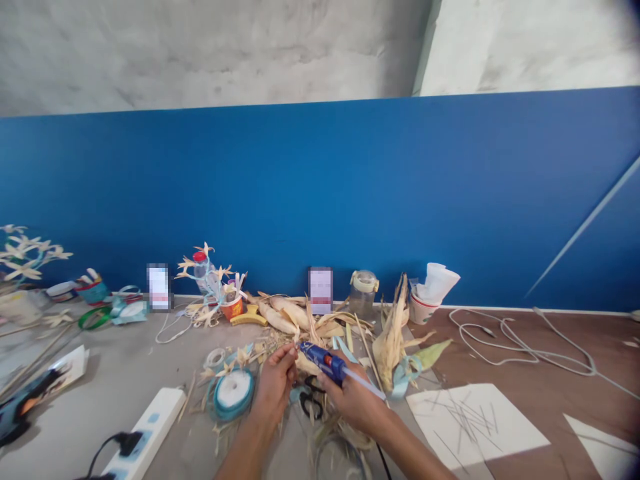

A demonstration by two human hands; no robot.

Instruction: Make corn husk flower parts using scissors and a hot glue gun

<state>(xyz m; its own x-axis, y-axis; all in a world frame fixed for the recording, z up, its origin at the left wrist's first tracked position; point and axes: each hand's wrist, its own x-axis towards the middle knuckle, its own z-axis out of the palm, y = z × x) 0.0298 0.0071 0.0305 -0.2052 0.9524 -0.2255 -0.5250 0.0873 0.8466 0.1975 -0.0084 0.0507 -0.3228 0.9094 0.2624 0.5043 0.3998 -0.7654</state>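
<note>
My right hand (357, 397) is wrapped round a blue hot glue gun (324, 361), with a whitish glue stick (364, 383) jutting from its rear. The nozzle points left and ends close to the fingertips of my left hand (275, 383). Those fingers are pinched together; a small pale bit shows at their tips, too small to name for sure. Below and between the hands lie black-handled scissors (311, 405), partly hidden. A roll of teal ribbon (233, 395) is just left of my left hand. Dried corn husks (285, 313) are heaped behind the glue gun.
A white power strip (150, 427) with a black plug lies front left, near another glue gun (25, 407). Wire pieces rest on white paper (470, 423) at right. Along the blue partition (300, 193) stand phones, a lidded jar (364, 293), paper cups (424, 308) and a bottle (204, 270) among husk flowers.
</note>
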